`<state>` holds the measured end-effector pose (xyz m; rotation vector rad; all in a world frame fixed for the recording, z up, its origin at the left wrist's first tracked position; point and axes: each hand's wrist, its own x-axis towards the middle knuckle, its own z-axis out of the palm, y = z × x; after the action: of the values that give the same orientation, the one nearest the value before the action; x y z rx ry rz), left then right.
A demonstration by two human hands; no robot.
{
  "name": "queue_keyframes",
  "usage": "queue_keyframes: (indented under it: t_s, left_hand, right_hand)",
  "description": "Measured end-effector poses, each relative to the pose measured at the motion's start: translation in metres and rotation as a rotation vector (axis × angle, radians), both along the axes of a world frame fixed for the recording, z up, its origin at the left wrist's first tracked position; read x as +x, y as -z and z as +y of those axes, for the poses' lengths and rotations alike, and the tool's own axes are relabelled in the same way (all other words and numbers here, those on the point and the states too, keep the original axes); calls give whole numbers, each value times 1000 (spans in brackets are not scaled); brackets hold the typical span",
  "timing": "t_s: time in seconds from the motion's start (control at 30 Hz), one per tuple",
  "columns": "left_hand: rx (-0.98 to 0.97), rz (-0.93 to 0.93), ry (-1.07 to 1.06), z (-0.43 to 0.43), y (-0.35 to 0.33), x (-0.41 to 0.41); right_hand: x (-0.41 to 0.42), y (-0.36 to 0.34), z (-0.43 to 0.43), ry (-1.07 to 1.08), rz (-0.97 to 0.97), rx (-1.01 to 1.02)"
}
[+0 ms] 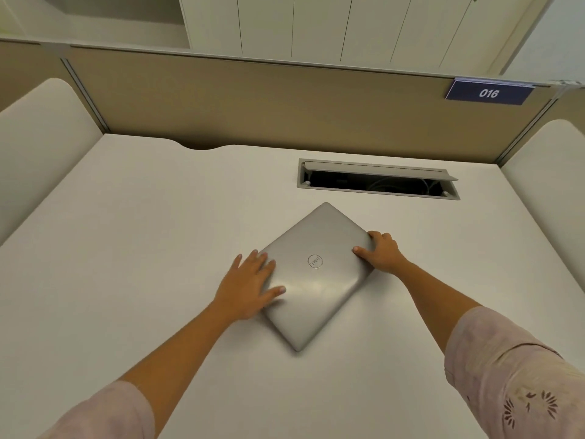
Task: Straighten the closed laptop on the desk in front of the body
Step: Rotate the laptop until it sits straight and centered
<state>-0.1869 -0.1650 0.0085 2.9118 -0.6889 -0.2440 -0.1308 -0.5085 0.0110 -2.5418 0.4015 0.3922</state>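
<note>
A closed silver laptop [316, 274] lies on the white desk [142, 248], turned about 45 degrees so one corner points at me. My left hand [250, 286] lies flat on its left corner, fingers spread over the lid, thumb on the near-left edge. My right hand [380, 251] grips the right corner, fingers curled over the far edge and thumb on the lid.
An open cable hatch [376, 182] sits in the desk just behind the laptop. A beige partition [253, 99] with a blue "016" sign [489, 93] closes the back. White side panels [41, 153] stand at left and right.
</note>
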Motion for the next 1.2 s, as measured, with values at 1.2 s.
queue_keyframes:
  t_s: [1.2]
  left_hand:
    - [217,84,519,13,22,-7]
  right_hand:
    - [-132,38,38,336,-376,251]
